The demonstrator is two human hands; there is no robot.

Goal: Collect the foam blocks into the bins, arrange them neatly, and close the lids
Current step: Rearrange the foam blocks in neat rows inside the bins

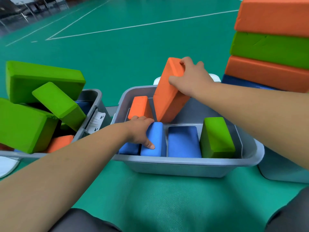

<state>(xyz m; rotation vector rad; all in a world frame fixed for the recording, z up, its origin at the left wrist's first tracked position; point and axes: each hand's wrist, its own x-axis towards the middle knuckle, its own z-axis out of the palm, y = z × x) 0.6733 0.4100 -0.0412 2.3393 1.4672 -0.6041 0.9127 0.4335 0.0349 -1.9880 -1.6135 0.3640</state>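
A grey bin (pixel 184 166) sits in front of me on the green floor. Inside it, my right hand (pixel 192 79) grips the top end of a tilted orange foam block (pixel 168 97). Its lower end rests on the bin floor. My left hand (pixel 140 131) grips a blue block (pixel 156 138) standing on edge at the bin's front left, thumb on its top. Beside it lie another blue block (pixel 129 149), a flat blue block (pixel 183 142), an upright green block (pixel 216 138) and a small orange block (pixel 140 107).
A second grey bin (pixel 93 96) on the left is heaped with green blocks (pixel 41 77), plus orange and blue ones beneath. At the right stands a stack of orange and green blocks (pixel 270 47) on a dark blue one. My knees are at the bottom edge.
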